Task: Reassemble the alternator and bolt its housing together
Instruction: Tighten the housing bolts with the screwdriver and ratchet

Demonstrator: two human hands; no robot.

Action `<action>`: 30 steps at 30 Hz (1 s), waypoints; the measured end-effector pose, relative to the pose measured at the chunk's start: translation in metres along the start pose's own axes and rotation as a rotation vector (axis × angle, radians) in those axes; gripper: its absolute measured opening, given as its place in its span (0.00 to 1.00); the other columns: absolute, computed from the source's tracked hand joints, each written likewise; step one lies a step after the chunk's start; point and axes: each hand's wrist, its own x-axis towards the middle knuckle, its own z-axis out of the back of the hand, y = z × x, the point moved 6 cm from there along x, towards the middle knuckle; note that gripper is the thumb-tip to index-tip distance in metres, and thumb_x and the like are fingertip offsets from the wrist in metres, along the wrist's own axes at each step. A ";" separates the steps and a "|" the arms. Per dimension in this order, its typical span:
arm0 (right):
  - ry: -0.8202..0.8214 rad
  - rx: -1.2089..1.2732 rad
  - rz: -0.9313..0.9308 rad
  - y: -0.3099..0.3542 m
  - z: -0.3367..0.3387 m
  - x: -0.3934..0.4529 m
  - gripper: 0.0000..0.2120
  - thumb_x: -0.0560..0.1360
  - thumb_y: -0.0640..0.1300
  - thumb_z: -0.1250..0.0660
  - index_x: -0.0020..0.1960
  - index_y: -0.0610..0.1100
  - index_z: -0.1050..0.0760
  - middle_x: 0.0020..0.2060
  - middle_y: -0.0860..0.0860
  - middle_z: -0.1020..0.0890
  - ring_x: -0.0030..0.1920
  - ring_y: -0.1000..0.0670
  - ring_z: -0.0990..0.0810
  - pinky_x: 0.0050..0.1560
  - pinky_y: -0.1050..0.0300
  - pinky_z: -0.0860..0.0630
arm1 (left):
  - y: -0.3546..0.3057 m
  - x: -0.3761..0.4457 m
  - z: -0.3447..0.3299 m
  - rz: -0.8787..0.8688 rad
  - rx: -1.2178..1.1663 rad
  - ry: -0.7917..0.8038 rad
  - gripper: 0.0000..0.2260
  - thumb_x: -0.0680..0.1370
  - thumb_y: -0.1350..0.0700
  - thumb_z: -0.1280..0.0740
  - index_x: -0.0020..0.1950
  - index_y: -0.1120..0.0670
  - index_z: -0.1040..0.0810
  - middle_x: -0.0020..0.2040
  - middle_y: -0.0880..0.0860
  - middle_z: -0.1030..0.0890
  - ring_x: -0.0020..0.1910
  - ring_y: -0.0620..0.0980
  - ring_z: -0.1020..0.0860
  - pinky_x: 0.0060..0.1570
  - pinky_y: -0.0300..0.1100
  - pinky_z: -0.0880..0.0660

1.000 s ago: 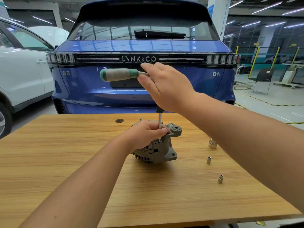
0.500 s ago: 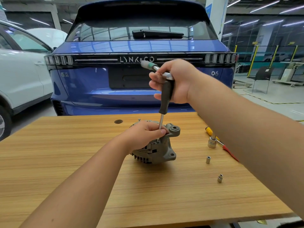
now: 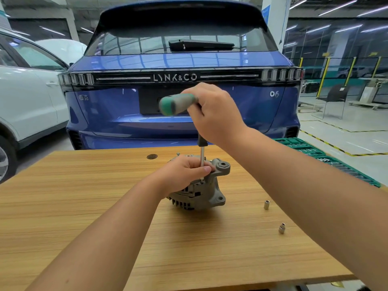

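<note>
A grey alternator (image 3: 206, 193) stands on the wooden table (image 3: 84, 206), near its middle. My left hand (image 3: 184, 172) grips the top of its housing, fingers curled over the edge beside the tool's shaft. My right hand (image 3: 214, 113) holds a T-handle wrench (image 3: 178, 103) with a grey and green grip, which points left. The wrench's steel shaft (image 3: 202, 162) runs straight down past my left fingertips to a bolt on the housing (image 3: 202, 182). The bolt head itself is mostly hidden by the tool tip.
Two small sockets (image 3: 266, 205) (image 3: 281, 228) lie on the table to the right of the alternator. A green tool tray (image 3: 327, 159) sits past the table's right edge. A blue car (image 3: 178, 122) is parked just behind the table, a white one (image 3: 27, 101) at left.
The T-handle has turned round the upright shaft: pointing left a second ago, swung end-on towards the camera half a second ago, pointing left again now. My left hand and the alternator stay put.
</note>
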 end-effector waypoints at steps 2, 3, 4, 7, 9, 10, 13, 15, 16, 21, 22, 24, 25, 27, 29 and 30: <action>0.035 -0.035 -0.002 0.001 -0.003 0.001 0.12 0.81 0.39 0.39 0.55 0.37 0.18 0.47 0.43 0.18 0.49 0.39 0.22 0.47 0.44 0.25 | -0.001 -0.001 -0.001 0.004 0.009 -0.001 0.09 0.83 0.43 0.35 0.52 0.32 0.15 0.56 0.49 0.15 0.60 0.60 0.20 0.52 0.48 0.26; 0.038 -0.033 -0.010 0.000 -0.003 0.001 0.11 0.82 0.40 0.39 0.55 0.37 0.19 0.46 0.43 0.18 0.48 0.40 0.22 0.47 0.45 0.26 | -0.002 -0.001 -0.001 0.004 0.018 -0.002 0.09 0.83 0.43 0.35 0.52 0.31 0.15 0.57 0.50 0.15 0.60 0.61 0.21 0.52 0.48 0.25; 0.044 -0.028 -0.023 -0.002 -0.003 0.001 0.11 0.82 0.41 0.39 0.55 0.38 0.19 0.46 0.44 0.19 0.48 0.42 0.23 0.47 0.47 0.27 | -0.002 -0.001 0.000 0.002 0.026 -0.004 0.09 0.83 0.43 0.35 0.52 0.31 0.16 0.56 0.50 0.15 0.60 0.60 0.20 0.53 0.49 0.24; 0.106 -0.016 -0.039 -0.004 -0.006 -0.001 0.15 0.83 0.48 0.41 0.58 0.41 0.21 0.46 0.52 0.24 0.49 0.48 0.26 0.46 0.53 0.31 | -0.003 -0.002 0.000 0.002 0.037 -0.010 0.09 0.83 0.42 0.35 0.53 0.31 0.16 0.56 0.51 0.15 0.59 0.59 0.20 0.52 0.47 0.24; 0.196 -0.030 -0.049 -0.005 -0.010 0.000 0.22 0.82 0.54 0.46 0.66 0.42 0.24 0.51 0.52 0.25 0.54 0.48 0.27 0.50 0.54 0.32 | -0.003 -0.002 -0.001 0.003 0.036 -0.011 0.08 0.83 0.42 0.35 0.52 0.31 0.16 0.58 0.54 0.15 0.59 0.62 0.20 0.50 0.47 0.26; 0.237 -0.038 -0.044 -0.005 -0.010 0.000 0.25 0.82 0.55 0.49 0.71 0.42 0.28 0.55 0.50 0.24 0.57 0.47 0.27 0.54 0.54 0.32 | -0.003 -0.002 -0.001 0.003 0.033 -0.012 0.08 0.83 0.42 0.35 0.52 0.31 0.16 0.58 0.56 0.16 0.58 0.62 0.20 0.50 0.48 0.26; 0.302 0.007 -0.007 -0.004 -0.009 0.000 0.25 0.85 0.53 0.51 0.75 0.42 0.31 0.60 0.48 0.23 0.62 0.46 0.27 0.61 0.52 0.31 | -0.003 -0.001 -0.001 0.005 0.020 -0.016 0.09 0.83 0.42 0.35 0.52 0.31 0.16 0.58 0.55 0.16 0.53 0.59 0.20 0.49 0.47 0.26; 0.305 -0.014 0.024 -0.001 -0.003 0.004 0.19 0.87 0.50 0.49 0.67 0.44 0.23 0.51 0.49 0.23 0.54 0.48 0.25 0.54 0.52 0.30 | -0.001 0.000 0.000 0.005 0.017 -0.017 0.09 0.83 0.43 0.35 0.52 0.30 0.16 0.55 0.48 0.14 0.55 0.55 0.19 0.51 0.46 0.25; 0.325 -0.075 0.032 0.001 -0.001 0.009 0.18 0.87 0.50 0.48 0.58 0.46 0.20 0.45 0.51 0.24 0.48 0.49 0.26 0.50 0.51 0.30 | 0.000 0.000 0.000 0.006 0.016 -0.013 0.09 0.83 0.43 0.35 0.52 0.30 0.16 0.52 0.42 0.15 0.55 0.51 0.19 0.51 0.45 0.24; 0.557 -0.365 -0.251 -0.005 0.004 0.043 0.18 0.82 0.52 0.43 0.38 0.46 0.27 0.31 0.50 0.21 0.29 0.49 0.28 0.30 0.57 0.34 | 0.001 -0.001 -0.001 0.010 -0.006 0.014 0.09 0.83 0.43 0.35 0.54 0.29 0.17 0.48 0.31 0.18 0.55 0.42 0.21 0.49 0.43 0.28; 0.580 -0.251 -0.393 -0.010 0.004 0.044 0.14 0.82 0.49 0.42 0.42 0.45 0.25 0.33 0.50 0.17 0.28 0.50 0.24 0.30 0.59 0.30 | 0.001 -0.002 -0.001 0.010 -0.006 0.016 0.09 0.83 0.43 0.35 0.54 0.29 0.17 0.48 0.31 0.18 0.55 0.41 0.21 0.50 0.43 0.29; 0.575 0.214 -0.751 -0.018 -0.001 0.032 0.10 0.81 0.43 0.42 0.49 0.40 0.24 0.34 0.48 0.14 0.33 0.50 0.16 0.44 0.59 0.18 | -0.001 -0.003 -0.001 0.008 0.004 0.012 0.09 0.83 0.42 0.35 0.53 0.28 0.17 0.48 0.30 0.18 0.55 0.40 0.21 0.48 0.42 0.30; 0.541 0.493 -0.908 -0.020 -0.005 0.022 0.08 0.81 0.41 0.43 0.52 0.40 0.26 0.35 0.48 0.15 0.37 0.49 0.15 0.54 0.51 0.18 | -0.001 -0.003 0.000 0.009 0.008 0.007 0.09 0.83 0.42 0.35 0.52 0.27 0.17 0.48 0.30 0.18 0.55 0.40 0.21 0.48 0.42 0.30; 0.407 0.931 -1.068 -0.023 -0.014 0.009 0.09 0.81 0.40 0.43 0.57 0.41 0.27 0.40 0.50 0.14 0.43 0.48 0.14 0.58 0.42 0.23 | -0.001 -0.003 0.000 0.022 0.021 -0.007 0.08 0.83 0.39 0.36 0.52 0.27 0.18 0.50 0.35 0.16 0.55 0.43 0.21 0.48 0.43 0.28; 0.180 1.209 -1.148 -0.032 -0.022 -0.001 0.11 0.82 0.43 0.41 0.61 0.43 0.26 0.44 0.52 0.12 0.44 0.50 0.14 0.49 0.47 0.28 | 0.000 -0.003 -0.001 0.031 0.049 -0.019 0.09 0.82 0.36 0.38 0.54 0.28 0.18 0.55 0.43 0.15 0.56 0.48 0.20 0.50 0.45 0.26; 0.031 1.320 -1.170 -0.036 -0.025 -0.006 0.10 0.82 0.43 0.40 0.61 0.44 0.25 0.42 0.53 0.13 0.43 0.51 0.15 0.47 0.49 0.29 | 0.001 -0.003 -0.001 0.032 0.062 -0.021 0.10 0.82 0.34 0.39 0.55 0.28 0.19 0.57 0.45 0.15 0.56 0.49 0.20 0.48 0.44 0.26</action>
